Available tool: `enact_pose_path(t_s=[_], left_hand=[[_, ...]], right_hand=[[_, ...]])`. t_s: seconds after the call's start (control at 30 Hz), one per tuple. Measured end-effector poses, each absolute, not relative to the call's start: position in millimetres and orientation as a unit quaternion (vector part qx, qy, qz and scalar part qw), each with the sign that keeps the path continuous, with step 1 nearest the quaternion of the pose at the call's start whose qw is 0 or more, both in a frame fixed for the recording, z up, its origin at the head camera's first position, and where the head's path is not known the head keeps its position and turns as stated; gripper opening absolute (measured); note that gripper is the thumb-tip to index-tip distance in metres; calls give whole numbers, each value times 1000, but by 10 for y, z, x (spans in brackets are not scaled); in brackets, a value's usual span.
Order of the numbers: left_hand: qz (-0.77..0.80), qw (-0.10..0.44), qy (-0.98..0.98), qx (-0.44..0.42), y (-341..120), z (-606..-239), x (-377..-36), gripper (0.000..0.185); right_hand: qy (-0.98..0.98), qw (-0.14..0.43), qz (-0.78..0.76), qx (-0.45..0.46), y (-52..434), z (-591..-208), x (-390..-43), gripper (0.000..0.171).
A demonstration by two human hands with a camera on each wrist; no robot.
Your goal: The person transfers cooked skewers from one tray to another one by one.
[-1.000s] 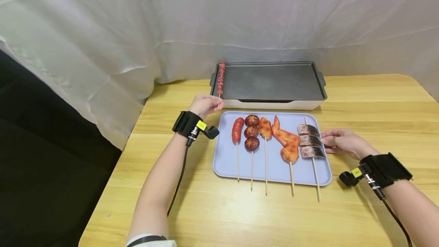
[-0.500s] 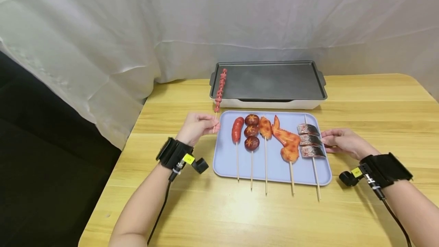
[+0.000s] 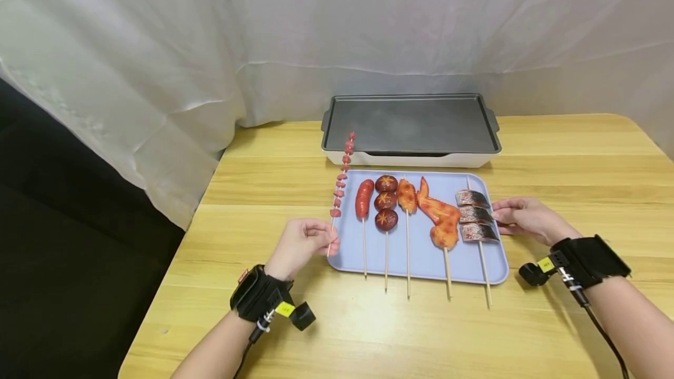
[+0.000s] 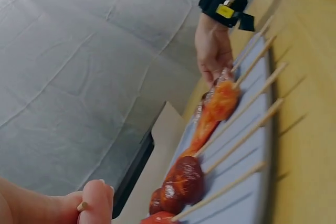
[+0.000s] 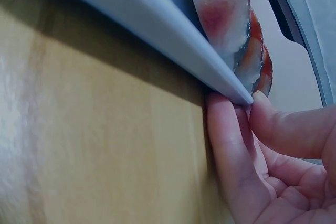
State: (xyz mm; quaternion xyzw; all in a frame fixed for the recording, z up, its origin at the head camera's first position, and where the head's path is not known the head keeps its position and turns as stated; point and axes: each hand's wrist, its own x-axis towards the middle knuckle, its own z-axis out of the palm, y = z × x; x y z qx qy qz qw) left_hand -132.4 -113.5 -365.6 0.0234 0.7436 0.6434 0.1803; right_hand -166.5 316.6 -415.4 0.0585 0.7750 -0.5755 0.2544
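My left hand pinches the lower end of a skewer of small red meat pieces. That skewer slants up over the left edge of the light blue tray, its tip overlapping the front of the black griddle. In the left wrist view only the stick's end shows between thumb and finger. My right hand grips the tray's right rim, thumb above and fingers below. Next to it on the tray lies a skewer of fish pieces.
Also on the tray are a sausage skewer, a mushroom skewer and two chicken wing skewers, one smaller and one larger. Their sticks stick out over the front rim. A white curtain hangs behind the griddle.
My left hand has drawn the meat skewer back off the griddle toward the near side, to the tray's left edge. The right hand stays at the tray's rim.
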Motion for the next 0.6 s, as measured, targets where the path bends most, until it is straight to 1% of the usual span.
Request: enact_pose_path(t_s=[0.33,0.6], left_hand=[[644,179,744,18,-1147,-3826,-1040,12],[664,192,722,-2,-1143,-3965,-944,11]], right_hand=[[773,256,-576,64,3166,-4168,-1672,47],[764,255,-589,72,3161,-4168,-1673,48]])
